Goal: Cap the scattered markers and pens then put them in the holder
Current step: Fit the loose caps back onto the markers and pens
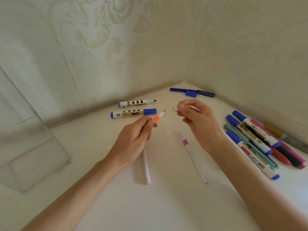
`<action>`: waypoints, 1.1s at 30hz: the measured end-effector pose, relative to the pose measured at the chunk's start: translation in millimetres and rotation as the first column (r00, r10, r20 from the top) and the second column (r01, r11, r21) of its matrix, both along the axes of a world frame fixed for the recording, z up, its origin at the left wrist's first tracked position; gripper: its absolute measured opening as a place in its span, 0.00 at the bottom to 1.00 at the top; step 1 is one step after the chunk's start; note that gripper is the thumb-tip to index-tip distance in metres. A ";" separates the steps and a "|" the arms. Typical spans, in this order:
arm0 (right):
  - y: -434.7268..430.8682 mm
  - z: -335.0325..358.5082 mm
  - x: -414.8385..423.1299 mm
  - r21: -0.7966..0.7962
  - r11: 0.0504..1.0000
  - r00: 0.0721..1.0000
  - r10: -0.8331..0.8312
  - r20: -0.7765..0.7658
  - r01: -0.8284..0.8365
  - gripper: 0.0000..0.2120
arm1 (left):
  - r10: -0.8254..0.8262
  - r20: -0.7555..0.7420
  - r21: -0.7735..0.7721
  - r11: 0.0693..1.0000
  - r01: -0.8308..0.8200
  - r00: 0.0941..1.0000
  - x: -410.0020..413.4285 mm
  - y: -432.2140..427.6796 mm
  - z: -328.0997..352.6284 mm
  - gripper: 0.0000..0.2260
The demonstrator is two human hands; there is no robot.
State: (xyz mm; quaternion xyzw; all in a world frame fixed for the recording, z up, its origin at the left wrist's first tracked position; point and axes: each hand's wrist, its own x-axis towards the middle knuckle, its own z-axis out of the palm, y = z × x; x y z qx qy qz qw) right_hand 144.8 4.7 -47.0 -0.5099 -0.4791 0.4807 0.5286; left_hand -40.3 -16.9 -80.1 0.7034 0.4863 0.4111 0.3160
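Observation:
My left hand (133,139) grips a thin white pen with an orange band (157,117), its bare tip pointing up and right. My right hand (198,120) pinches a small clear cap (175,109) a short gap away from that tip. On the white table (116,205) a thin white pen with a pink band (193,157) lies between my forearms. Farther back lie an uncapped white marker (136,102) and a blue-capped marker (133,113). The clear holder (33,147) stands at the far left.
A blue pen (191,92) and a loose blue cap (190,93) rest in the wall corner. A pile of several capped markers and pens (260,140) lies along the right wall. Patterned walls close in the back and right.

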 end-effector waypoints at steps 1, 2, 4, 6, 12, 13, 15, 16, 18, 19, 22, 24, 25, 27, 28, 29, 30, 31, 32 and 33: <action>-3.0 1.7 -1.5 -0.044 0.999 0.992 0.016 -0.124 -0.021 0.02 | -0.016 0.000 0.008 1.000 0.016 1.000 0.7 -0.7 0.1 0.13; -5.2 1.6 -2.8 -0.069 0.997 0.980 0.025 -0.198 -0.039 0.01 | -0.031 0.000 0.011 0.999 0.031 1.000 1.4 -1.3 0.2 0.13; -8.2 0.7 -5.2 -0.099 0.993 0.967 0.032 -0.252 -0.058 0.01 | -0.053 0.001 0.002 0.999 0.053 0.999 2.5 -2.2 0.5 0.14; -9.8 2.0 -6.1 -0.105 0.992 0.969 0.036 -0.245 -0.063 0.02 | -0.056 0.004 -0.013 0.998 0.056 0.998 3.2 -3.2 1.1 0.14; -10.6 1.1 -10.2 -0.037 0.999 0.998 0.037 -0.060 -0.040 0.02 | -0.065 -0.012 -0.015 0.998 0.064 0.998 3.6 -3.8 2.6 0.13; -11.3 1.1 -11.5 -0.013 0.999 0.999 0.039 -0.027 -0.039 0.02 | -0.065 -0.022 -0.014 0.998 0.065 0.998 3.5 -4.1 3.1 0.12; -13.1 1.7 -13.6 0.036 0.999 1.000 0.029 -0.004 -0.029 0.03 | -0.063 -0.035 -0.002 0.998 0.063 0.997 3.3 -4.7 4.1 0.12; -13.7 1.9 -14.0 0.056 0.998 1.000 0.017 -0.015 -0.016 0.03 | -0.058 -0.037 0.001 0.998 0.058 0.998 3.3 -4.8 4.4 0.12; -13.7 1.6 -13.6 0.072 0.997 0.999 -0.013 -0.051 0.017 0.03 | -0.049 -0.038 0.002 0.999 0.049 0.998 2.9 -4.3 4.3 0.12; -13.4 1.4 -12.8 0.068 0.997 0.998 -0.031 -0.057 0.035 0.03 | -0.047 -0.039 0.001 0.999 0.048 0.998 2.9 -3.9 3.8 0.12; -12.9 1.1 -11.6 0.070 0.997 0.998 -0.033 -0.056 0.037 0.03 | -0.051 -0.052 -0.004 0.999 0.051 0.997 3.5 -4.0 2.8 0.12; -15.0 1.6 -13.6 0.096 0.995 0.999 0.014 -0.035 -0.011 0.04 | -0.051 -0.064 -0.007 0.999 0.051 0.997 3.5 -4.0 2.7 0.12; -16.2 1.6 -15.0 0.119 0.992 0.999 0.033 0.009 -0.034 0.05 | -0.050 -0.071 -0.004 0.999 0.050 0.996 3.4 -4.2 2.9 0.12; -18.9 1.2 -18.0 0.179 0.982 0.991 0.041 0.127 -0.064 0.06 | -0.046 -0.074 0.014 0.999 0.047 0.996 3.7 -5.1 3.8 0.11; -20.4 0.8 -19.7 0.203 0.977 0.988 0.035 0.153 -0.066 0.06 | -0.044 -0.068 0.026 0.999 0.046 0.997 4.0 -5.6 4.5 0.10; -21.7 0.4 -21.3 0.217 0.974 0.989 0.026 0.144 -0.057 0.06 | -0.042 -0.062 0.035 0.998 0.044 0.997 4.5 -5.7 5.0 0.10; -22.6 0.0 -23.0 0.225 0.974 0.993 0.014 0.114 -0.039 0.06 | -0.041 -0.057 0.043 0.998 0.044 0.998 5.3 -5.7 5.7 0.10; -23.4 -0.2 -24.8 0.230 0.973 0.997 0.000 0.079 -0.018 0.07 | -0.038 -0.056 0.056 0.998 0.041 0.998 6.2 -5.5 6.2 0.10; -24.3 -0.1 -26.7 0.238 0.971 0.999 -0.013 0.049 0.001 0.07 | -0.031 -0.059 0.074 0.997 0.036 0.998 7.3 -5.5 6.6 0.10; -25.6 -0.4 -28.5 0.248 0.969 0.999 -0.026 0.026 0.018 0.07 | -0.022 -0.061 0.096 0.995 0.028 0.998 8.3 -5.4 6.8 0.11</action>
